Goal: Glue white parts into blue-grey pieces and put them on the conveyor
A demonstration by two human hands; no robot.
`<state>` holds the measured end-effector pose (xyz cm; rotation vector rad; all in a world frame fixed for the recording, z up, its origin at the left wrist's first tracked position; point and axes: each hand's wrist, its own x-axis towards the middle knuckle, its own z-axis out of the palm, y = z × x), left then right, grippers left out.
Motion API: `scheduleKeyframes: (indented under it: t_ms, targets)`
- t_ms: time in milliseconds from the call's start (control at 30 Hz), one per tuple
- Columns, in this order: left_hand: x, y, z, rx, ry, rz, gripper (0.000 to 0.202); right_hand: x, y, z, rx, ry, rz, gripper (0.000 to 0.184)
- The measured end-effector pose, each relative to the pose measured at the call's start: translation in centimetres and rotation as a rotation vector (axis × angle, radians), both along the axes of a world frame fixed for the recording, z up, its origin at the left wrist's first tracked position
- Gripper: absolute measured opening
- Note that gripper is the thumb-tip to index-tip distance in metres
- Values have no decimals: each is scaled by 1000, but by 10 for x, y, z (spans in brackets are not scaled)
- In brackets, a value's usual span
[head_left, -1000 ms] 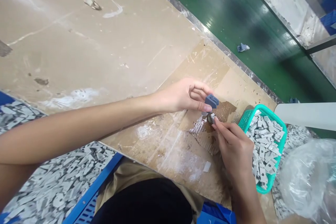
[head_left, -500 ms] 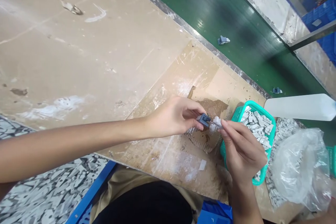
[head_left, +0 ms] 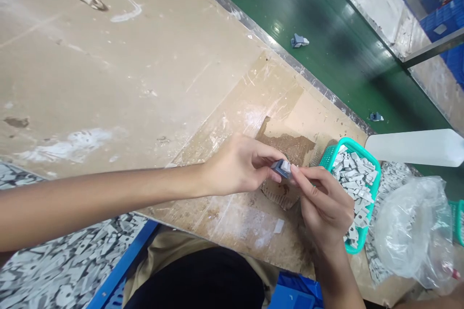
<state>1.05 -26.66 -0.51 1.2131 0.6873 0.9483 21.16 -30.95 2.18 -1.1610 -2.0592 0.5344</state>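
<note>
Blue-grey plastic block [head_left: 278, 169] | long axis level, pointing right | left hand [head_left: 241, 164] gripping it | right hand [head_left: 324, 205] pinching pale tab [head_left: 285, 166]

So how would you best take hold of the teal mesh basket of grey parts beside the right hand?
By the rim of the teal mesh basket on the side away from the right hand, coming from above. That wall is free of the hand, and its raised edge gives the fingers a hold, while the flat grey parts fill the inside.
</note>
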Motion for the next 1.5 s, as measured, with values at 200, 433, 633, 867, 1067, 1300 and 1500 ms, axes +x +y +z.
scheduleKeyframes:
  t_ms: [200,433,633,867,1067,1300,1500]
  targets:
    - [3,-2,7,-100,9,21,23,-3,2,3,-66,-15,12,60]
    - [0,-2,10,-217,114,65,24,-19,1,5,-96,-6,-53,46]
    - [-5,8,7,-171,243,-28,23,-20,11,14,-218,-23,-56,34]
    - [-16,24,3,-649,-190,-105,22,50,-9,45,-118,-151,-388,34]
    - [-20,36,15,-634,-95,52,27,112,-28,24,-67,-337,-496,31]
    - [-45,151,51,134,740,693,48,105,-25,14,-248,-443,-408,19]
    - [-61,246,36,126,975,853,61,76,-10,7,-232,-658,-432,13]
